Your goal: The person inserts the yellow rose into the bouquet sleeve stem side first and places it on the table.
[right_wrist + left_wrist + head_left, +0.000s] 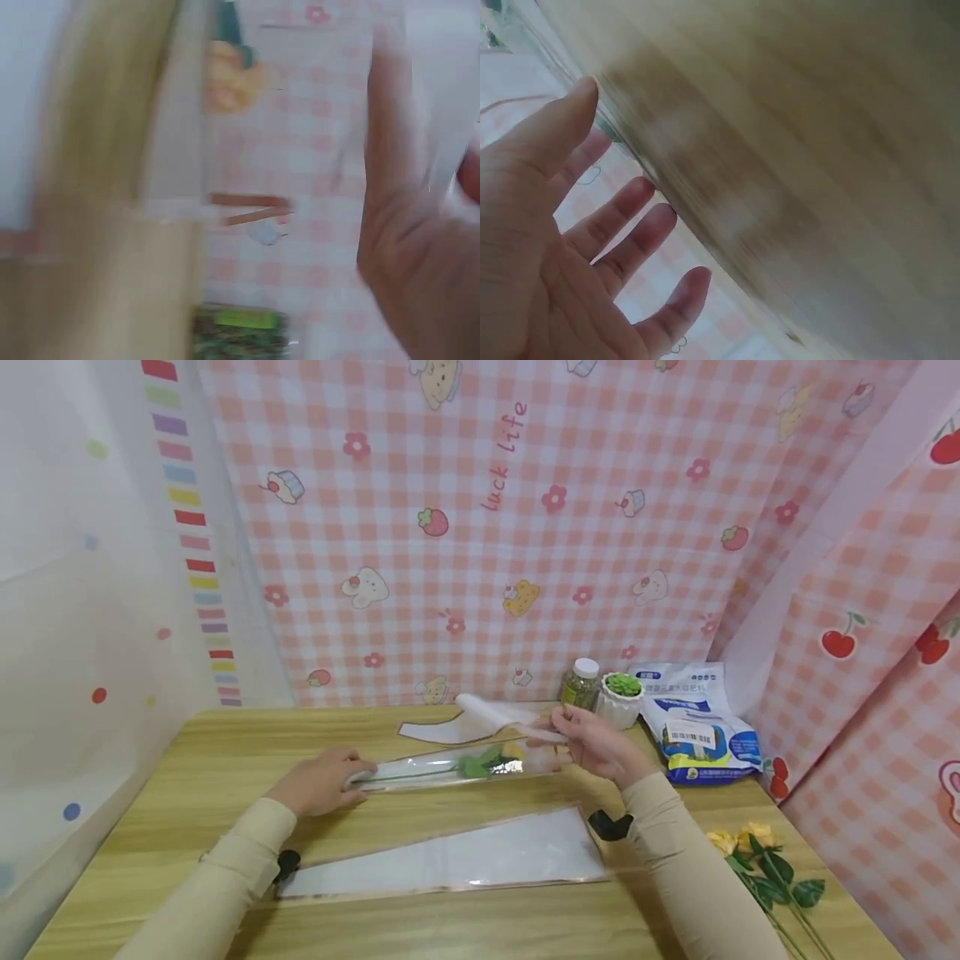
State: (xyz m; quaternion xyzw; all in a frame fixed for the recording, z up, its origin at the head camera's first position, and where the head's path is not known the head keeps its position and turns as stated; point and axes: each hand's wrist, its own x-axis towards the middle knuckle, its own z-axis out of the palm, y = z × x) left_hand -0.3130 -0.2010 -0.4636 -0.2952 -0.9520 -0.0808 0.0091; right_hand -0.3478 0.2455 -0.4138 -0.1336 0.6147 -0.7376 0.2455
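A yellow rose (512, 751) with green leaves and a long stem lies inside a clear flower sleeve (420, 770). My left hand (326, 781) pinches the sleeve's narrow end at the stem's foot; in the left wrist view its other fingers are spread. At the wide end, my right hand (600, 745) pinches a thin white sheet (480, 718), which curls up behind the sleeve and has a dark-edged strip on its left. The right wrist view is blurred, with the rose (234, 81) left of that hand. Nearer the front lies a tapered white sleeve (450, 853) with a brownish border.
At the back right stand a white-capped jar (582, 685) and a white pot with a green succulent (621, 702). Beside them lean blue and white printed bags (693, 735). Loose yellow roses (753, 837) lie at the table's right edge. Checked cloth (465, 552) hangs behind.
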